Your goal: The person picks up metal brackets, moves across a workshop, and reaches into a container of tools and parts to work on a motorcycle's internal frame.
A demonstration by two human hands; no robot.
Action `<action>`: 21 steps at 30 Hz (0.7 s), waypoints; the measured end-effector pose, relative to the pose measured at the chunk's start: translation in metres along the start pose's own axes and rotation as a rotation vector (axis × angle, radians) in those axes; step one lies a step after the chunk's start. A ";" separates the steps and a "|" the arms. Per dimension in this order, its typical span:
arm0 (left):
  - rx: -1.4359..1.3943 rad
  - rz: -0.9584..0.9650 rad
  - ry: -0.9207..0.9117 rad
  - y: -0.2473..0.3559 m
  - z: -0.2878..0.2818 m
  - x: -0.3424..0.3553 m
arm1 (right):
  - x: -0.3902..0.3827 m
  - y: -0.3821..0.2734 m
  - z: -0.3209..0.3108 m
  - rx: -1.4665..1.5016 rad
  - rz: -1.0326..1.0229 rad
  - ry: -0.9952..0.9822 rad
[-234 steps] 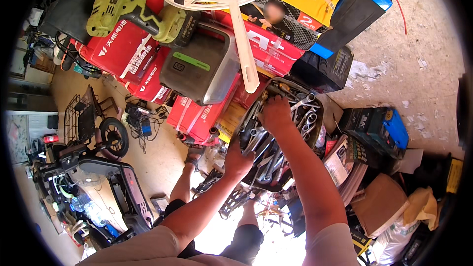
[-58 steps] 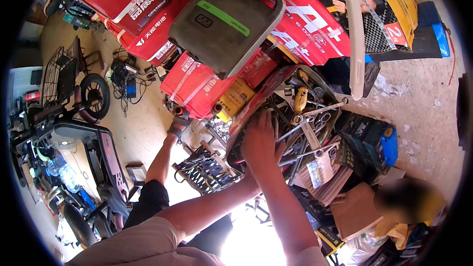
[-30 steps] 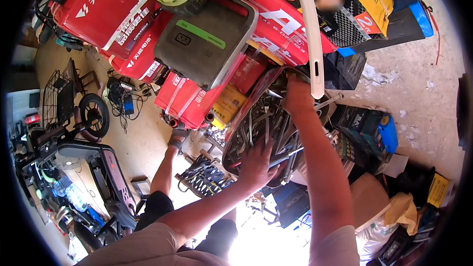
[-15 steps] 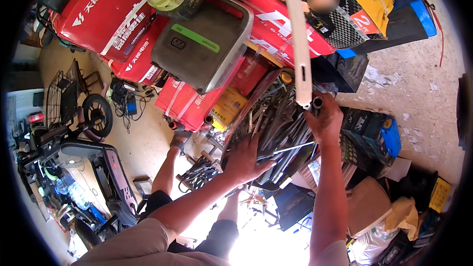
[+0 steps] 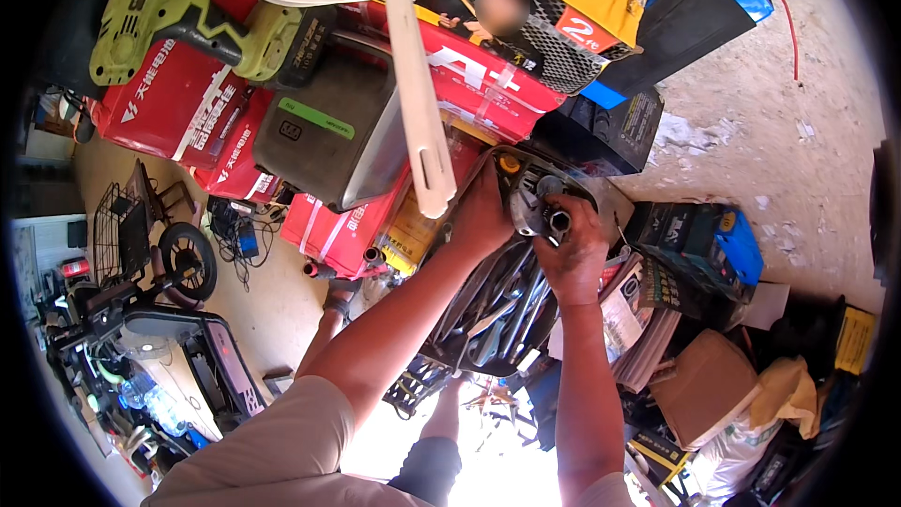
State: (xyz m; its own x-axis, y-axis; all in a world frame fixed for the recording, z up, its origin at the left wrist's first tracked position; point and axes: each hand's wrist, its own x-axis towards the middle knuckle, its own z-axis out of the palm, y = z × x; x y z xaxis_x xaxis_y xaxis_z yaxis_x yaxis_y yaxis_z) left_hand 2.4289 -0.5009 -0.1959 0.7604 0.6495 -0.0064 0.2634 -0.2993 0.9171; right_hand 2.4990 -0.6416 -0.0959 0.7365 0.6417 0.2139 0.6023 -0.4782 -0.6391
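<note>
My right hand (image 5: 574, 258) is closed round a dark metal socket (image 5: 558, 223) with its hollow end up. Right against it is a rounded silvery metal part (image 5: 530, 205); whether a hand grips that part I cannot tell. My left hand (image 5: 481, 214) reaches into the far side of a tool bin (image 5: 615, 207), beside the silvery part, its fingers mostly hidden. Wrenches and other long metal tools (image 5: 502, 305) lie jumbled in the bin's near half. A yellow-orange round piece (image 5: 510, 163) sits at its far corner.
A pale fan (image 5: 418, 103) hangs over the far side, its handle pointing at the bin. Red battery boxes (image 5: 169, 113), a green cordless tool (image 5: 141, 19) and a grey case (image 5: 324, 127) crowd the left. A black-and-blue box (image 5: 694, 239) and cardboard (image 5: 704, 385) stand right.
My view has shifted. My left hand has gone from over the tools to the bin's far side, and my right hand, still with the socket, has come close to it.
</note>
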 end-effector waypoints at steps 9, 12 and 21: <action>0.512 -0.094 -0.274 0.001 -0.010 -0.030 | -0.002 0.002 0.001 -0.011 0.001 0.022; 0.585 -0.034 -0.241 0.001 -0.021 -0.074 | 0.001 0.004 0.001 0.002 0.026 0.023; 0.531 0.186 -0.226 0.031 -0.027 -0.031 | -0.004 0.008 0.003 -0.034 0.020 0.043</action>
State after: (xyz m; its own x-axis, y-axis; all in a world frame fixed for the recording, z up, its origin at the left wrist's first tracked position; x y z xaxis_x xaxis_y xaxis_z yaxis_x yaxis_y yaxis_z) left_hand 2.3980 -0.5117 -0.1563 0.9141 0.4055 -0.0026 0.3297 -0.7393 0.5872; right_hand 2.4998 -0.6458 -0.1037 0.7609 0.6055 0.2333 0.5966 -0.5115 -0.6184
